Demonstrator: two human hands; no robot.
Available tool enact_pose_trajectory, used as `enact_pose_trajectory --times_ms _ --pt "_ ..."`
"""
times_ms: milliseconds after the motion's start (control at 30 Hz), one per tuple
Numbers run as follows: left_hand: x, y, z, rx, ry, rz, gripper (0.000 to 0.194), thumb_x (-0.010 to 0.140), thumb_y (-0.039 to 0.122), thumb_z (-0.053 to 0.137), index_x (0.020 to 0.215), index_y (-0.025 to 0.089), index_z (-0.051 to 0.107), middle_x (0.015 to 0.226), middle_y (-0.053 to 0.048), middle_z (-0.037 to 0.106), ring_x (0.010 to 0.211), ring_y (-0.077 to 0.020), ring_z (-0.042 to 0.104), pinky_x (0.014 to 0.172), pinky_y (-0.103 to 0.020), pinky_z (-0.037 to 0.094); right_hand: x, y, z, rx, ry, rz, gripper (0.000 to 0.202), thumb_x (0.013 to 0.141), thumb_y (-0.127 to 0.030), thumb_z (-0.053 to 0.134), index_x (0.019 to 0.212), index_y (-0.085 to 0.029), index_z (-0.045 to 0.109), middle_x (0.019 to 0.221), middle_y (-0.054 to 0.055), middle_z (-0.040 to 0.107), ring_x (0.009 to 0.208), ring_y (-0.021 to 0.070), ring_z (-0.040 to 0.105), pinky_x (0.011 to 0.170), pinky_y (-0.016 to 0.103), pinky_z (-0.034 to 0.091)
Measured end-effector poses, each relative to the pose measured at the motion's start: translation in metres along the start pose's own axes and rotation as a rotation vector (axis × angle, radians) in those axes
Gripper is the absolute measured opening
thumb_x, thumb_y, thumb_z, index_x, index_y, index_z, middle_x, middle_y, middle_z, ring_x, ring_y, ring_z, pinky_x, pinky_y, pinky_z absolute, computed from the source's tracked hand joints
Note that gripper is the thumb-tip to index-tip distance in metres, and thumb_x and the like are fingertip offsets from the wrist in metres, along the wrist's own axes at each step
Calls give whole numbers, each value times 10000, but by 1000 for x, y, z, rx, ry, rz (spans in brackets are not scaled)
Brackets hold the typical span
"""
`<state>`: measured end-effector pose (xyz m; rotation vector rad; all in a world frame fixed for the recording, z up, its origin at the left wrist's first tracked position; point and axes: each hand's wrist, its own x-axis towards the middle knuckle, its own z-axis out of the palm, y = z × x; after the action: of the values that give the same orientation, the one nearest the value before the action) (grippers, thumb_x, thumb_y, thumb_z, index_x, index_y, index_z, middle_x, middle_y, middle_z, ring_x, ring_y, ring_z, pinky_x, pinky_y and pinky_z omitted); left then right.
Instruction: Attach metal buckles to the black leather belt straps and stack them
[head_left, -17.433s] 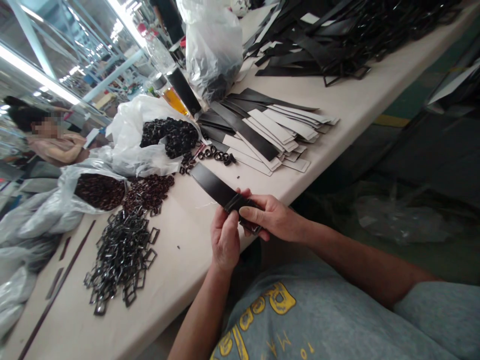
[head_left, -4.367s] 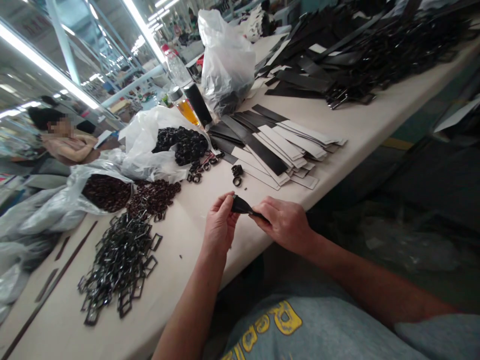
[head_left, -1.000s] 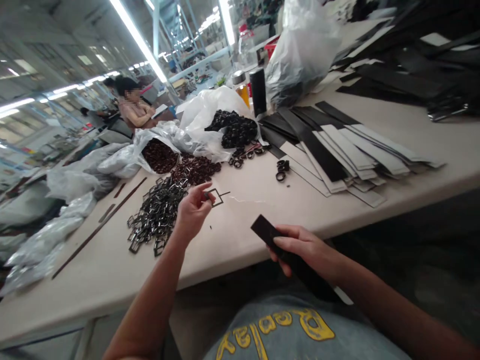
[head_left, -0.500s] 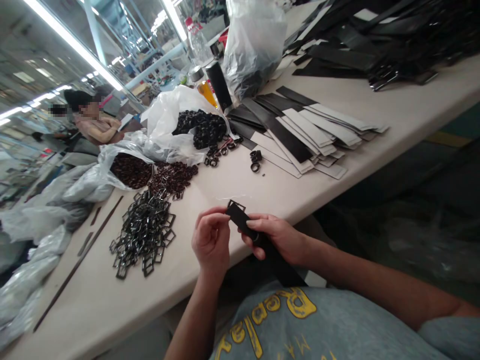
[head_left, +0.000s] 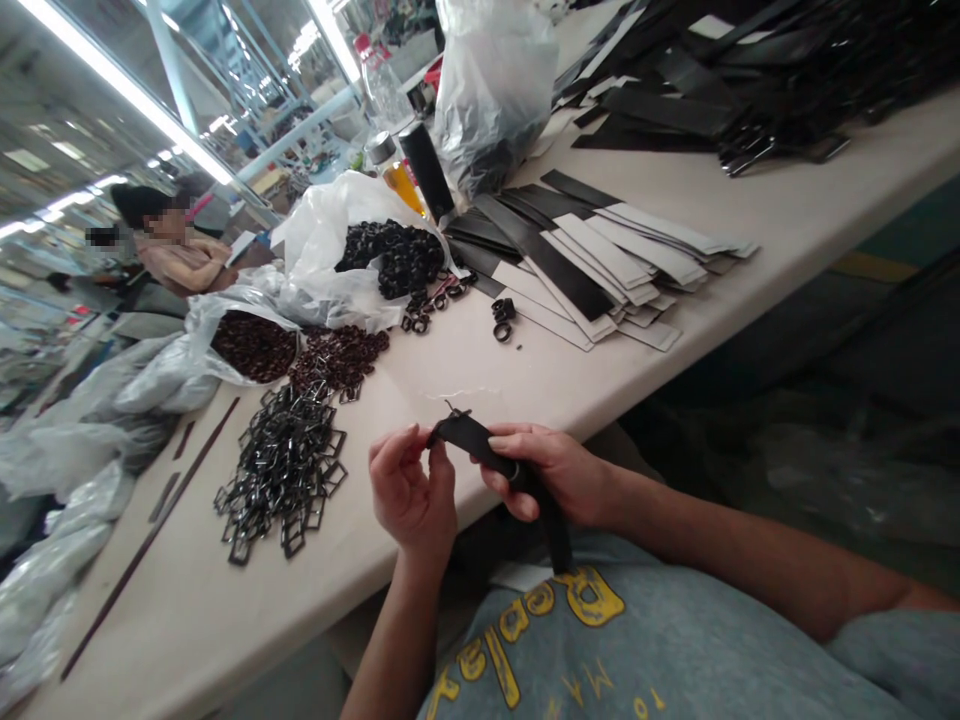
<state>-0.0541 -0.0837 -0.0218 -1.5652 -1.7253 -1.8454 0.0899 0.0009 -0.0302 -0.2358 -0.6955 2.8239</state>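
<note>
In the head view a black belt (head_left: pixel 472 437) is held between my hands at the table's front edge, a small dark metal buckle (head_left: pixel 454 411) at its far end. My left hand (head_left: pixel 414 492) pinches the belt's end with thumb and forefinger, beside the buckle. My right hand (head_left: pixel 549 468) is closed around the strap farther back, by a small loop on it. From there the belt hangs down towards my shirt. A heap of dark metal buckles (head_left: pixel 281 470) lies on the table left of my hands.
Brown loops (head_left: pixel 341 360) spill from a plastic bag behind the buckles; black loops (head_left: pixel 397 258) fill another. Black and white strips (head_left: pixel 592 260) lie fanned to the right. More black straps (head_left: pixel 712 100) are piled at the back right. Bottles and a person (head_left: pixel 169 245) are farther back.
My left hand has moved slightly left, and the belt's end now bends down at its fingers. The buckle has tilted. My right hand keeps its hold. The view has shifted a little.
</note>
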Motion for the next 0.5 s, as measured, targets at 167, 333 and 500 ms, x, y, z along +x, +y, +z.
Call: enact_pose_trajectory --times_ms 167,333,500 --pt "-8 -2 -5 143 -70 157 333 845 96 675 1129 253 601 1008 -29 612 903 -154 672 807 -332 601 3 1 2 -14 11 -10 236 858 -348 665 960 -142 611 675 -14 643 398 49 537 379 126 427" --pt "-20 -1 2 15 -96 19 293 857 145 686 1119 255 613 1013 -35 620 923 -161 670 818 -332 591 2 -3 5 -122 8 -122 266 880 -399 655 972 -155 603 685 -15 656 420 61 562 380 129 433" --pt "-24 4 3 -347 -143 -484 405 891 300 697 1278 305 575 1155 -63 673 1027 -180 681 883 -324 574 -8 -14 13 -393 31 -183 344 919 -491 634 995 -157 606 757 -12 647 496 65 608 435 142 465"
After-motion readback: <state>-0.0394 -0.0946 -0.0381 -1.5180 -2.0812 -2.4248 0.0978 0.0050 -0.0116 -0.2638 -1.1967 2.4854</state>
